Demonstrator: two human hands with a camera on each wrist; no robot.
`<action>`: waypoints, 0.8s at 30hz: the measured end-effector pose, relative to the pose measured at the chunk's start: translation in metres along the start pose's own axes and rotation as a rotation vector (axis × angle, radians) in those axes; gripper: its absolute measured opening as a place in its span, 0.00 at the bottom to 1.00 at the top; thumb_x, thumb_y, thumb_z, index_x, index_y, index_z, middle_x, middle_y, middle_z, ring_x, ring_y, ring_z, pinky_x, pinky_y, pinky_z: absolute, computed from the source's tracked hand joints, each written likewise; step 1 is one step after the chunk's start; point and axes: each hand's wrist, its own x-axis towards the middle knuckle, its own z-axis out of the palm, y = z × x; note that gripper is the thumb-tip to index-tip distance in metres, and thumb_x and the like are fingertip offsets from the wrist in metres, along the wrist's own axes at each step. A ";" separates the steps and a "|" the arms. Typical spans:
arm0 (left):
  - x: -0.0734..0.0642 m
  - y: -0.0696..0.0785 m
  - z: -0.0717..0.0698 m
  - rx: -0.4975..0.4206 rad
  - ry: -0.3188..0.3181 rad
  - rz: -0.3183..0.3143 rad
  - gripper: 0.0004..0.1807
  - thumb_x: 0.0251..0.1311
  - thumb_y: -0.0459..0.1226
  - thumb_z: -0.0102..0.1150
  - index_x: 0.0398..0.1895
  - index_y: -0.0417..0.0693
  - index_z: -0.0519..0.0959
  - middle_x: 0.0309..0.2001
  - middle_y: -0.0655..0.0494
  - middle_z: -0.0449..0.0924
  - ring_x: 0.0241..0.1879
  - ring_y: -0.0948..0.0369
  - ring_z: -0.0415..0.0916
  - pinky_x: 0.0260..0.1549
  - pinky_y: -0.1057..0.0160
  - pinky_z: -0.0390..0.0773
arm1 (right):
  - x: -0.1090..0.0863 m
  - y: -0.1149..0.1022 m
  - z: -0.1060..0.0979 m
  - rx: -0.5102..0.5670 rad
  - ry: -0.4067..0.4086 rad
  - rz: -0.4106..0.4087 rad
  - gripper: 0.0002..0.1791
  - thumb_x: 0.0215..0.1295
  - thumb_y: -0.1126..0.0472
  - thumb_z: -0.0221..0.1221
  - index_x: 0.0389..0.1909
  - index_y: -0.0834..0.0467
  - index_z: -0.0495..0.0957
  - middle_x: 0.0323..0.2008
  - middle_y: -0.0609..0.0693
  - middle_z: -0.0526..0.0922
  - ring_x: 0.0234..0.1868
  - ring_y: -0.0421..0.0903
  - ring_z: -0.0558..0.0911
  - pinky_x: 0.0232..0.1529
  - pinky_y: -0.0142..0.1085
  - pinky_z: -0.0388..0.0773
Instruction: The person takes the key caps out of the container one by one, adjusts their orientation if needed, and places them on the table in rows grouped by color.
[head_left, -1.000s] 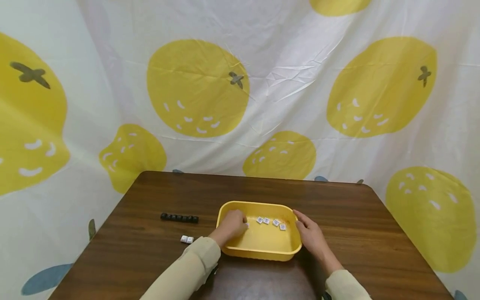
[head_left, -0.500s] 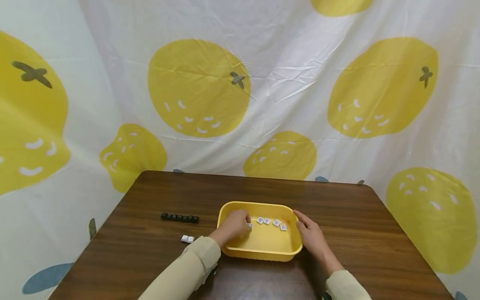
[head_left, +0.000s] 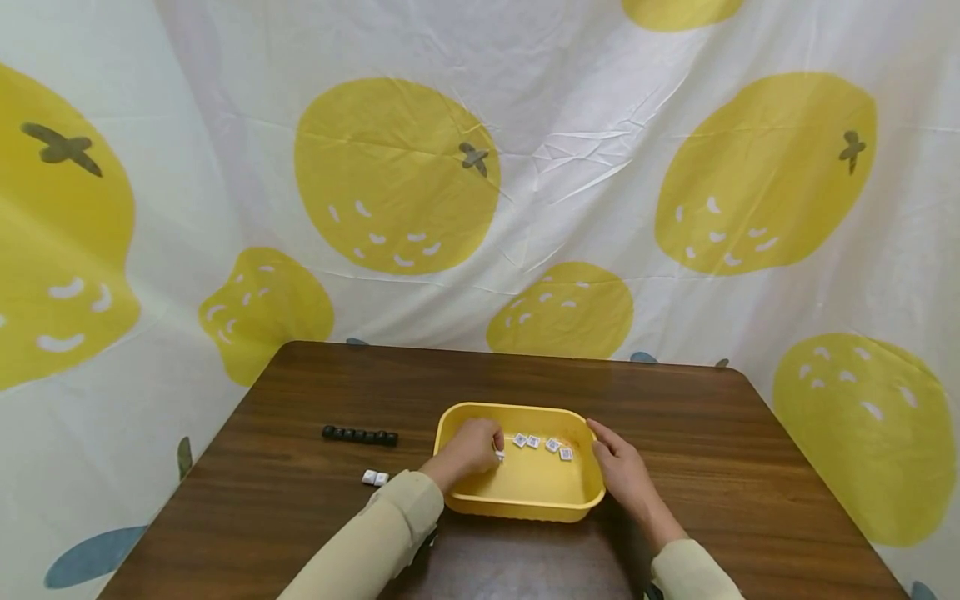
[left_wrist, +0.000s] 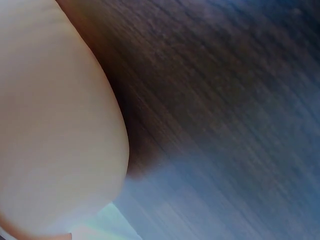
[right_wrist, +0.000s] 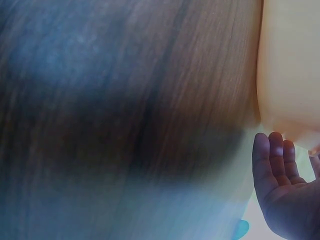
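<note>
1. The yellow tray is set on a dark wood-grained table, with one long side turned toward the person.
2. The left hand is lowered into the tray's left half. Its fingers are curled, and a small white tile is pinched at the fingertips, low inside the tray; the grip is partly hidden by the hand itself.
3. The right hand is laid against the tray's right end. Its fingers are held nearly straight along the outer wall, as is also seen from the right wrist.
4. Four loose white tiles are spread across the tray's floor, to the right of the left hand. Their tops are marked in dark print, too small to be read.
5. Left of the tray, a pair of white pieces is placed side by side, near the left sleeve.
6. Farther back on the tray's left, small black pieces are lined up in a row.
7. Behind the tray, beyond the table, a lemon-printed cloth is hung.
</note>
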 end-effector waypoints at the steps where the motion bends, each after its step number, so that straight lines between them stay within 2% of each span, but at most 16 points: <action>1: 0.000 0.000 0.000 -0.003 -0.013 -0.003 0.10 0.44 0.24 0.68 0.23 0.45 0.76 0.24 0.58 0.71 0.24 0.62 0.65 0.22 0.68 0.66 | 0.000 0.000 0.000 0.000 -0.001 0.001 0.25 0.78 0.63 0.43 0.72 0.63 0.63 0.71 0.66 0.62 0.71 0.62 0.62 0.67 0.55 0.60; 7: -0.001 -0.001 -0.002 -0.049 -0.069 -0.027 0.08 0.48 0.26 0.65 0.26 0.45 0.77 0.24 0.57 0.71 0.20 0.63 0.67 0.19 0.68 0.67 | -0.001 -0.001 0.000 0.004 -0.002 0.004 0.25 0.78 0.63 0.43 0.72 0.63 0.63 0.71 0.66 0.62 0.71 0.62 0.62 0.67 0.55 0.61; 10: 0.000 -0.001 -0.004 -0.053 -0.050 -0.027 0.04 0.52 0.29 0.64 0.29 0.42 0.79 0.25 0.55 0.73 0.23 0.61 0.69 0.24 0.66 0.70 | -0.001 -0.001 -0.001 0.004 0.000 0.003 0.25 0.78 0.63 0.42 0.72 0.63 0.63 0.71 0.66 0.62 0.71 0.62 0.62 0.67 0.55 0.61; 12: 0.001 -0.001 -0.005 -0.042 -0.031 -0.029 0.02 0.55 0.31 0.63 0.31 0.41 0.80 0.27 0.54 0.75 0.25 0.60 0.71 0.29 0.63 0.73 | -0.001 -0.001 -0.001 0.001 0.001 0.000 0.25 0.78 0.63 0.42 0.73 0.63 0.63 0.71 0.66 0.62 0.71 0.62 0.62 0.67 0.55 0.61; 18: 0.005 -0.003 -0.003 0.050 0.001 -0.031 0.09 0.62 0.32 0.57 0.39 0.38 0.85 0.40 0.48 0.83 0.40 0.55 0.77 0.47 0.57 0.76 | -0.001 -0.002 0.000 -0.004 0.000 -0.017 0.25 0.78 0.63 0.43 0.72 0.64 0.63 0.70 0.66 0.63 0.70 0.62 0.63 0.67 0.55 0.61; 21: 0.005 -0.003 -0.001 0.073 0.001 -0.015 0.09 0.62 0.33 0.59 0.40 0.38 0.86 0.41 0.49 0.84 0.43 0.55 0.79 0.49 0.58 0.75 | -0.002 -0.003 0.001 -0.014 0.007 -0.037 0.24 0.78 0.64 0.43 0.71 0.65 0.64 0.69 0.66 0.64 0.69 0.62 0.64 0.66 0.55 0.62; 24: 0.004 -0.003 0.001 0.097 -0.014 -0.001 0.07 0.60 0.34 0.63 0.38 0.41 0.87 0.39 0.51 0.85 0.42 0.56 0.78 0.47 0.59 0.75 | -0.003 -0.003 0.001 -0.021 0.009 -0.045 0.24 0.78 0.63 0.44 0.71 0.65 0.64 0.69 0.67 0.64 0.69 0.62 0.65 0.65 0.56 0.63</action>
